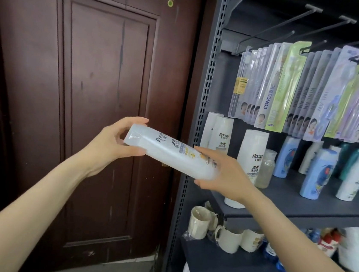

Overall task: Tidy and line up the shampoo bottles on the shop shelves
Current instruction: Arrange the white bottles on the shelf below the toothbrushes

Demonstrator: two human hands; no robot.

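Just left of the grey shelving [205, 76], both hands hold one white bottle [168, 151] on its side in front of a dark brown door [101, 104]. The left hand [115, 142] grips the flat end, thumb below and fingers curled over the top. The right hand [225, 172] cups the other end from the near side, fingers wrapped round the body. The bottle tilts down toward the right, its printed label facing up. On the middle shelf [300, 205] more white bottles [252, 157] of the same brand stand near the left post, one of them partly hidden behind the right wrist. A clear jar [265, 170] stands just beside them, and blue and white bottles [319, 174] stand further right in loose rows. Above, packs of toothbrushes [291, 88] hang from hooks. Below, cream mugs [227, 237] sit on the lower shelf, beside red-capped and blue items too blurred to name.
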